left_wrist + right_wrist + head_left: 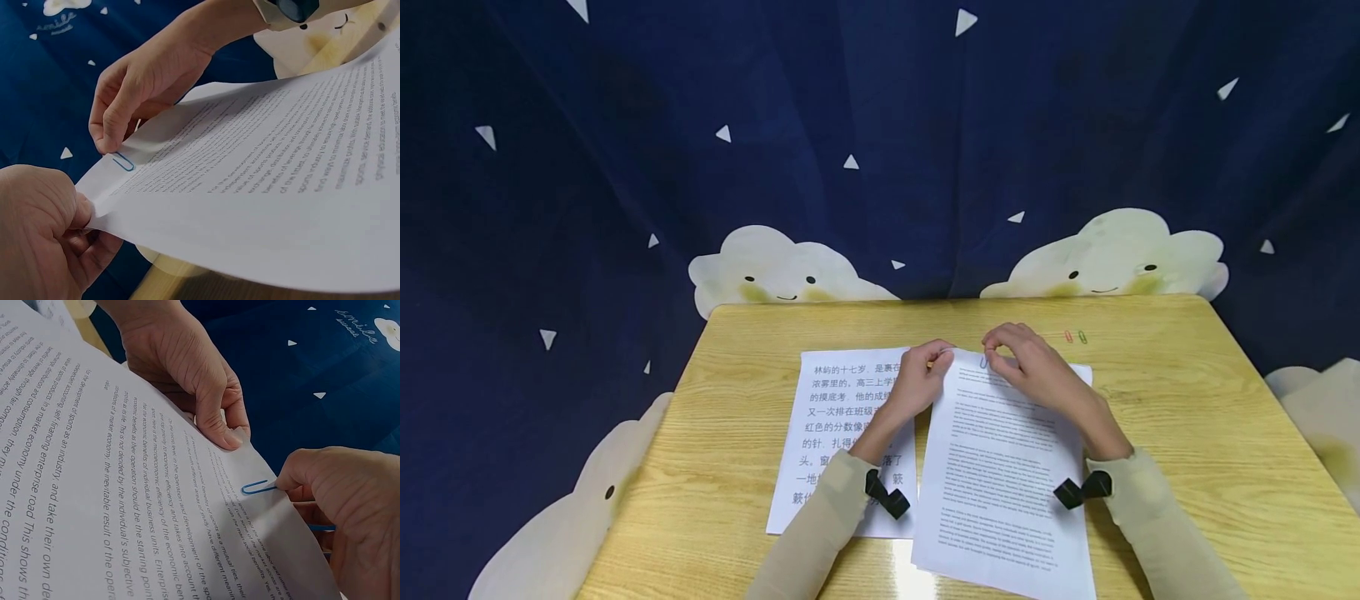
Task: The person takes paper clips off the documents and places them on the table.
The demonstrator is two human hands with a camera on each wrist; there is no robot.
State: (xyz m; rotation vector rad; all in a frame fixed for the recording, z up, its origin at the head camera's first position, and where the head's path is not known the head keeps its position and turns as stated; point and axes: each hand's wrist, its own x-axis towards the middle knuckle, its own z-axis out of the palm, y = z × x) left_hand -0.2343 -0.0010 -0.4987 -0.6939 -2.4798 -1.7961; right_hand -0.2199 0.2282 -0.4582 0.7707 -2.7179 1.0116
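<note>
A printed English sheet (1000, 483) is raised at its top edge between both hands. My left hand (919, 379) pinches it at the top left corner, thumb over the front. A blue paper clip (255, 487) straddles the top edge, one rounded end lying on the printed face. My right hand (1033, 362) grips the clip's outer part between thumb and fingers. Another bit of blue wire shows by those fingers in the right wrist view; the rest is hidden by the hand. From the left wrist view, the clip's loop (124, 162) sits just below the right fingertips.
Left of the raised sheet, a page of large Chinese print (838, 417) lies on the wooden table (722, 400), partly under the left forearm. A red paper clip (1069, 337) and a green paper clip (1082, 337) lie beyond the right hand. A dark blue curtain (790, 192) hangs behind.
</note>
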